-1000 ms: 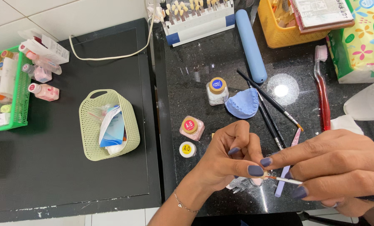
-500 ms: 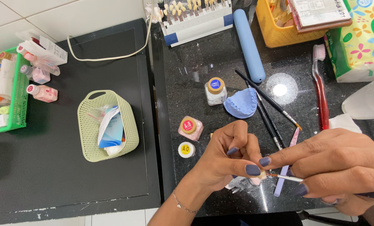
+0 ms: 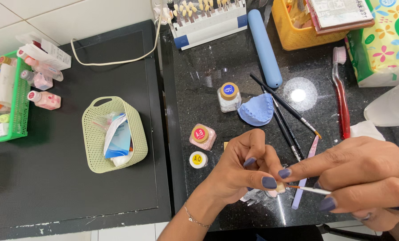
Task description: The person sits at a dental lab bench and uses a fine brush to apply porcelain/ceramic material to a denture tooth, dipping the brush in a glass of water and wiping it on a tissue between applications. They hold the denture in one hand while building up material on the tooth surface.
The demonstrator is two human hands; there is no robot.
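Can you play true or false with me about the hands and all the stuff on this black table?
1. The left hand pinches a tiny tooth-coloured piece. True.
2. The right hand holds a red toothbrush. False: it holds a thin brush; the red toothbrush lies on the counter.
3. The blue mould lies beside a small jar with a blue-topped lid. True.
4. The pale green basket is upside down. False: it stands open side up, with packets inside.
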